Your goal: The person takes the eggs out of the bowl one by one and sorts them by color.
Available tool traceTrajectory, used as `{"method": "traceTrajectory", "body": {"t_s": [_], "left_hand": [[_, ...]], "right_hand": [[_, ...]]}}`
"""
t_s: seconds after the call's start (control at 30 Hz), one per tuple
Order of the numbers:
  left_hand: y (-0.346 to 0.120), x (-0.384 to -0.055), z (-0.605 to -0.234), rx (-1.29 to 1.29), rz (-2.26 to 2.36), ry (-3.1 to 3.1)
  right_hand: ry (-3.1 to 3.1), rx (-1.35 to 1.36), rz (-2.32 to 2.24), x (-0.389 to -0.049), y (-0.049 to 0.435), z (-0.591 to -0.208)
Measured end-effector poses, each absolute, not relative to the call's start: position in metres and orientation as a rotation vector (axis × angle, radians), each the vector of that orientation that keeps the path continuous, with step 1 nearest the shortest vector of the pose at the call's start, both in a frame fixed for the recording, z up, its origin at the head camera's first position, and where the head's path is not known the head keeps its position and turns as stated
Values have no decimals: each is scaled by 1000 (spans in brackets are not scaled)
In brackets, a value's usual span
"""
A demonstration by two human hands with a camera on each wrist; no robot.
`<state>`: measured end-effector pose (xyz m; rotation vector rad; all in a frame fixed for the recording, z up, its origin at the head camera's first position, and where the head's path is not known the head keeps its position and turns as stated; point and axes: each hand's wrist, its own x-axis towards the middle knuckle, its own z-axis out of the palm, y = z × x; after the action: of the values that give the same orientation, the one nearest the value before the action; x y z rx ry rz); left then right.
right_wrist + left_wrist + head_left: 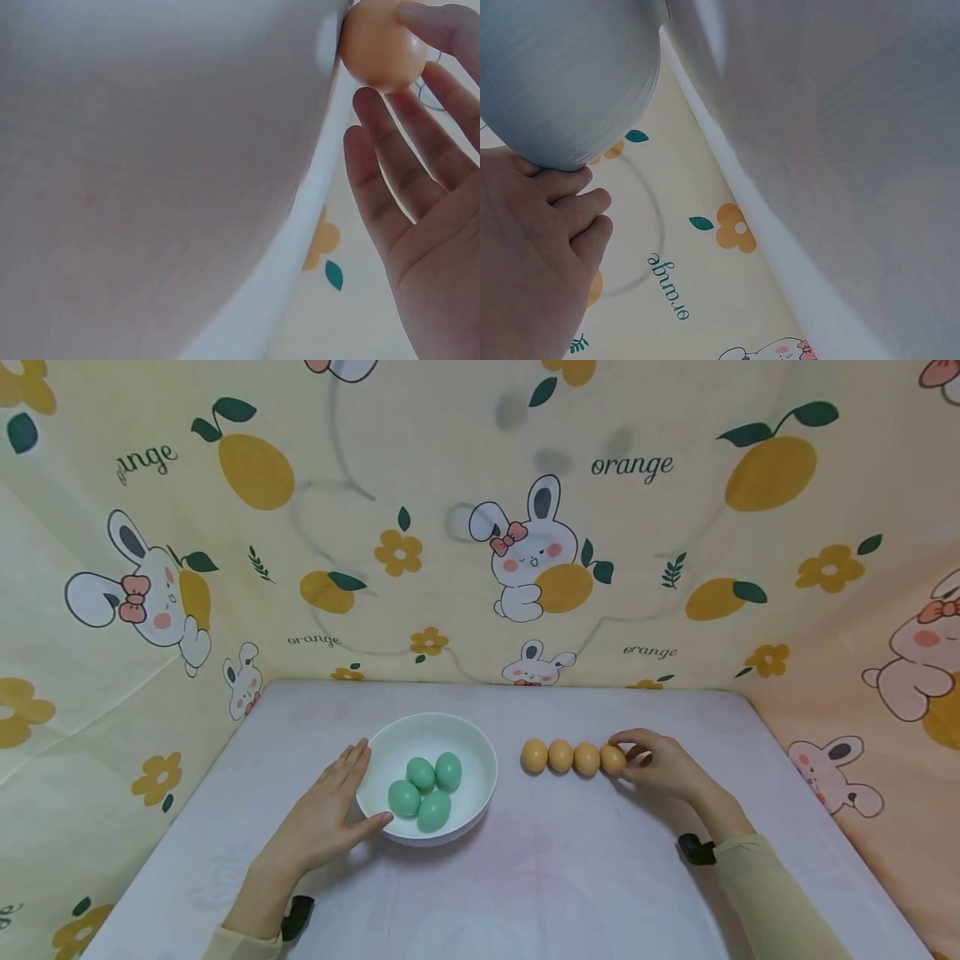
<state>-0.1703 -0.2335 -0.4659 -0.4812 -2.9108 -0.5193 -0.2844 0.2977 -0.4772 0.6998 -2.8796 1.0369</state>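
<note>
A white bowl point(480, 777) stands left of the table's middle, with several green eggs point(434, 811) inside. My left hand point(318, 822) rests against the bowl's left side, fingers straight and thumb at the near rim. In the left wrist view, the fingertips of the left hand point(540, 232) touch the bowl's outer wall point(570, 82). Right of the bowl, several orange-brown eggs point(560, 756) lie in a row. My right hand point(667, 768) pinches the rightmost egg point(612, 760) between thumb and forefinger. The right wrist view shows that egg point(382, 49) close up, the other fingers extended below it.
A pale cloth covers the table point(510, 893). Behind it and at both sides hangs a printed curtain point(442, 460) with rabbits, oranges and flowers. Black wrist cameras point(297, 917) sit under both wrists.
</note>
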Motion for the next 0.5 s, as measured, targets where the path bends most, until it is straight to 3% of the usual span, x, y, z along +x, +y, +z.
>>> {"method": "traceTrajectory", "body": {"t_s": [0.5], "left_hand": [[-233, -169, -465, -478, -519, -2913]], "right_hand": [[-2741, 746, 969, -282, 297, -462]]}}
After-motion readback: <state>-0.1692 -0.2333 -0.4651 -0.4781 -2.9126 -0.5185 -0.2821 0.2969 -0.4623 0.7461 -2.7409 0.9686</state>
